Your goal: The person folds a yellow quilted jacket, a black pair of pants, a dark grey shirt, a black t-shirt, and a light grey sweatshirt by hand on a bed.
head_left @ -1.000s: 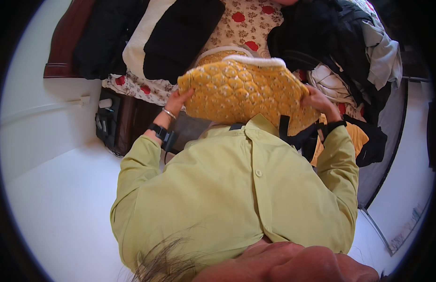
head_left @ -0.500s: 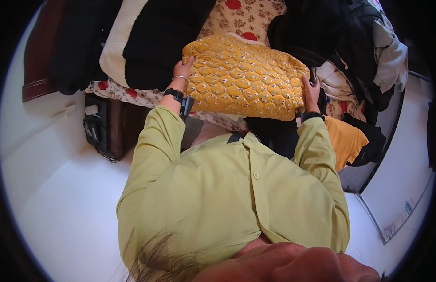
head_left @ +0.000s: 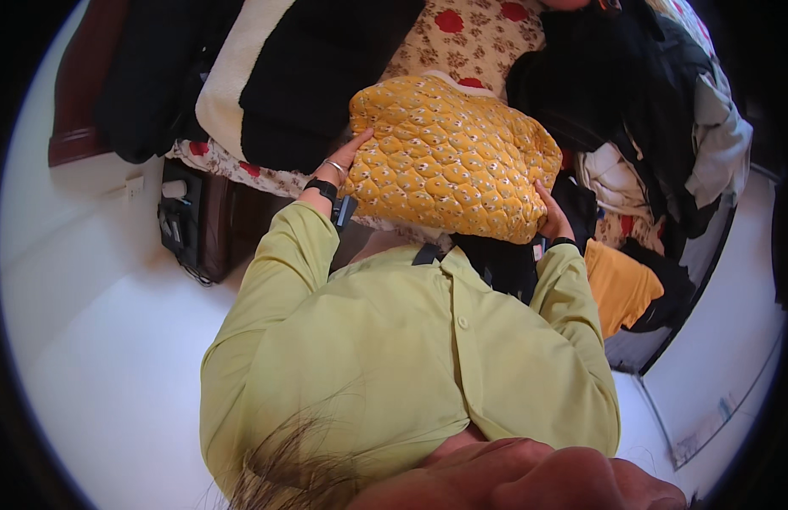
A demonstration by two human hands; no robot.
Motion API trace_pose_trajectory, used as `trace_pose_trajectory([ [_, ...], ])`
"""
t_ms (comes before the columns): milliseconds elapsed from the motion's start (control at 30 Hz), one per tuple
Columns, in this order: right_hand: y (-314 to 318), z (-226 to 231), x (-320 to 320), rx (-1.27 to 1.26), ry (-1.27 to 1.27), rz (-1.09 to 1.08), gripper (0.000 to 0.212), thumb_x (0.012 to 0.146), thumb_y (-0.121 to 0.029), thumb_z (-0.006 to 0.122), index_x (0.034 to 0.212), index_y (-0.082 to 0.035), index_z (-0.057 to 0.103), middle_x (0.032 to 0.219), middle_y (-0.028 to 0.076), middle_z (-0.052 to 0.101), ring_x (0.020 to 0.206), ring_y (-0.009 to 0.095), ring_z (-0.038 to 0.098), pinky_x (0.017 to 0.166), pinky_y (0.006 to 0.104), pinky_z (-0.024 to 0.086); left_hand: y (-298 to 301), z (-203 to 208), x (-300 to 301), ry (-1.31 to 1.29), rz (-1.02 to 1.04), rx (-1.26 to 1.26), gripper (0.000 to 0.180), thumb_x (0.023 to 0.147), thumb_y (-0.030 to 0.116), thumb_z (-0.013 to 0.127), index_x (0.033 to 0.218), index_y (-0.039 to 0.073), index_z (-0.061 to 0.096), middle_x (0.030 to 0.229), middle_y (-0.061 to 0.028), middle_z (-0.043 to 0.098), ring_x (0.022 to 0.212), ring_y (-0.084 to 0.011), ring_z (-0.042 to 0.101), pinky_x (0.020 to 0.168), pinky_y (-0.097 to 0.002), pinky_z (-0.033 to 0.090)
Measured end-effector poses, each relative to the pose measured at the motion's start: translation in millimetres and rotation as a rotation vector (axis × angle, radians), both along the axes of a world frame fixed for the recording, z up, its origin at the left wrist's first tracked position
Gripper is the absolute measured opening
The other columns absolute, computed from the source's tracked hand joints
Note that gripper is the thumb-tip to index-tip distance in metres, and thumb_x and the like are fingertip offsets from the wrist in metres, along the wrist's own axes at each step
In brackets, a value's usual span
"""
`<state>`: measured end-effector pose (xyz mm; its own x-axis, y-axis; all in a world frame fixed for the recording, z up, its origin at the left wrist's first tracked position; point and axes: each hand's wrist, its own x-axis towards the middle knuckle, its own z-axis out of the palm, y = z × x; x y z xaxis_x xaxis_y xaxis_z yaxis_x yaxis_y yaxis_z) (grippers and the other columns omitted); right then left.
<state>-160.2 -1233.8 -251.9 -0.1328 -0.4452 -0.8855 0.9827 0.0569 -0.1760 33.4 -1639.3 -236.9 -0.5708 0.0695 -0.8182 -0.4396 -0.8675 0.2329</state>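
A folded yellow quilted garment [head_left: 453,161] with a small floral print and a pale edge at its far side is stretched between my hands over the bed. At its left side, my left hand [head_left: 353,155] grips the edge, thumb on top. My right hand [head_left: 555,214] holds the lower right corner, its thumb on the fabric and its other fingers mostly hidden. Just beyond the garment lies the floral bedsheet [head_left: 428,47]. Its underside is out of sight.
Left of the garment lie a black garment [head_left: 317,76] and a cream fleecy strip [head_left: 220,110]. Dark clothes [head_left: 589,76] and a grey cloth [head_left: 721,136] are heaped at the right. Nearer, an orange cloth [head_left: 619,285] hangs at the bed edge. A dark cabinet [head_left: 224,221] stands lower left.
The garment has tilted, its right side coming down nearer to me. My right hand has moved lower along that side, while my left hand keeps its hold on the left edge.
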Motion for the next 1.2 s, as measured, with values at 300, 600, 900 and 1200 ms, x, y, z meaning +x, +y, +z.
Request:
trace_pose_trajectory([
  [300,29,38,12,-0.065,0.173,-0.116,0.042,0.084,-0.030,0.049,0.116,-0.003,0.046,0.110,0.012,0.055,0.098,0.025,0.055,0.084,0.0387,0.045,5,69,9,0.139,0.099,0.149,0.043,0.078,0.025,0.057,0.112,0.000,0.048,0.101,-0.0138,0.059,0.085,-0.0222,0.061,0.074,-0.0359,0.051],
  [600,4,139,-37,-0.173,0.284,0.029,0.046,0.086,-0.033,0.045,0.122,-0.004,0.041,0.117,0.012,0.050,0.104,0.026,0.051,0.088,0.0389,0.041,2,108,16,0.386,0.093,0.100,0.044,0.078,0.019,0.056,0.115,-0.001,0.046,0.105,-0.0130,0.057,0.094,-0.0198,0.057,0.083,-0.0323,0.046],
  [900,-140,292,-139,-0.359,1.027,0.278,0.042,0.090,-0.024,0.037,0.123,0.001,0.037,0.119,0.012,0.047,0.104,0.022,0.050,0.086,0.0332,0.043,-68,263,16,0.749,0.393,-0.481,0.042,0.079,0.023,0.054,0.115,0.002,0.047,0.105,-0.0102,0.057,0.090,-0.0199,0.058,0.078,-0.0331,0.048],
  [1200,-395,339,-196,-0.633,0.748,0.686,0.045,0.086,-0.023,0.047,0.122,0.002,0.038,0.115,0.016,0.050,0.105,0.022,0.050,0.089,0.0313,0.039,-125,263,78,0.921,0.894,-0.824,0.044,0.080,0.019,0.050,0.120,0.002,0.040,0.117,-0.0139,0.049,0.105,-0.0279,0.050,0.087,-0.0400,0.043],
])
